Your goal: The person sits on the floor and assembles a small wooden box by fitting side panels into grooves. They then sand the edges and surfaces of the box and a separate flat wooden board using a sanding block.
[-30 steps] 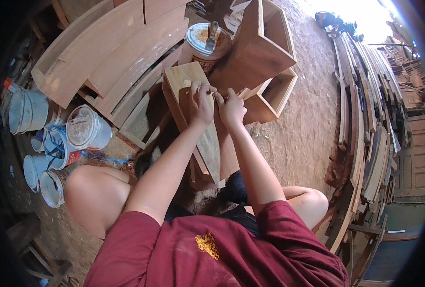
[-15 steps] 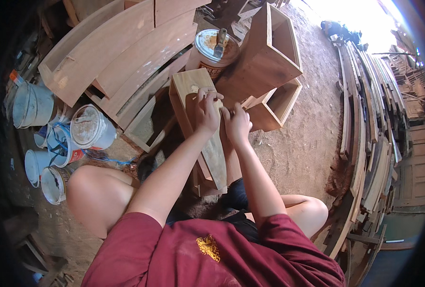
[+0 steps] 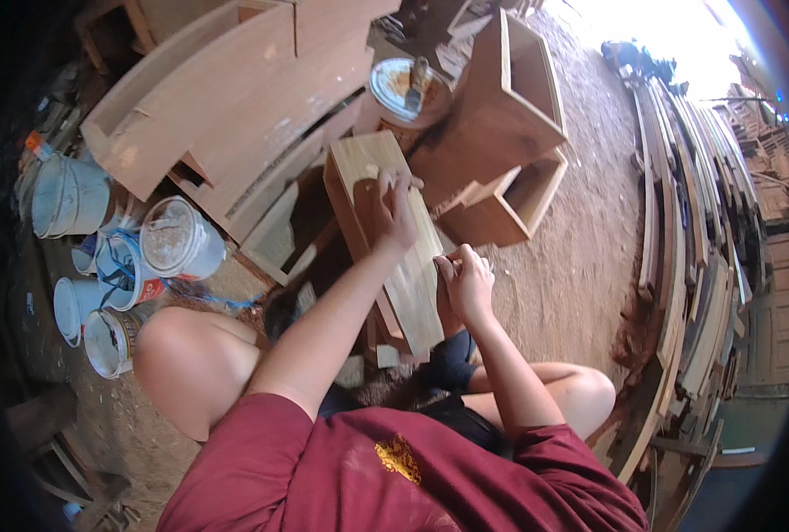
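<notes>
Left fingers point(image 3: 400, 192) curl over the long, pale-brown wooden box point(image 3: 419, 306) before the bare knees point(image 3: 186, 363); right fingers point(image 3: 468, 260), nearly closed, have moved bodyward along it, widening the working span. Any grip is unclear.

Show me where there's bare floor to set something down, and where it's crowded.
Widest free patch: the dirt floor between the open wooden boxes and the plank stack. A smaller one lies between the left knee, the buckets and the dark wood at lower left. Crowded: where buckets press together beside the wooden panels.
</notes>
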The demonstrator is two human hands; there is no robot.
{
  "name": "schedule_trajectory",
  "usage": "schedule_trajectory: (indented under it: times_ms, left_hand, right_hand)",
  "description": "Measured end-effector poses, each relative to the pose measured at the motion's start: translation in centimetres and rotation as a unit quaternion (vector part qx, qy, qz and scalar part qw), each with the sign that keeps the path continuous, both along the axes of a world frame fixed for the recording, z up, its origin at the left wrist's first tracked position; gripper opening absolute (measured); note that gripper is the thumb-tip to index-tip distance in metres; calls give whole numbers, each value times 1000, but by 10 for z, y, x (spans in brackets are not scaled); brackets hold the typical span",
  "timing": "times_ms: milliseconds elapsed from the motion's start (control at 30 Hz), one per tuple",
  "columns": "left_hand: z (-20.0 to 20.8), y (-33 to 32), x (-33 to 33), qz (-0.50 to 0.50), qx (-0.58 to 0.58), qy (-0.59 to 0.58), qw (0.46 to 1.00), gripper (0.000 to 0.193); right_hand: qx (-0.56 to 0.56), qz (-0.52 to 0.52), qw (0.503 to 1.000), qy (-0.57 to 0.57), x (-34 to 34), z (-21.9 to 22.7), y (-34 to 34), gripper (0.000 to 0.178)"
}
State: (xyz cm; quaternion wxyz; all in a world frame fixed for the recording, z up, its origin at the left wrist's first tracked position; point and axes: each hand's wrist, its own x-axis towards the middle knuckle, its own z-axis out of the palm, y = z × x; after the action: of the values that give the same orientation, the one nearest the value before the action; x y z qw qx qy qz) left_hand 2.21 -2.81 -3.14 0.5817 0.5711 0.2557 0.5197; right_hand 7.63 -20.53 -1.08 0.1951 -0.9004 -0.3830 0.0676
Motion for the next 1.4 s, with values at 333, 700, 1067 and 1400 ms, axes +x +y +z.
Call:
schedule_trajectory:
  times_ms: [333,700,1067,1400]
  left_hand:
    - [33,-11,-4,-128,242,345,898,22]
    - [33,-21,1,-173,367,481,777,45]
    - [33,-24,3,-158,377,474,780,44]
    - [29,-23,6,-159,375,485,774,42]
  right_hand:
    - [-38,-10,998,48,-21,18,-102,30]
    - [61,-4,996,71,-27,12,-99,28]
    - [125,-22,988,82,-36,8,-107,26]
    - [156,88,984,-8,-76,0,-100,20]
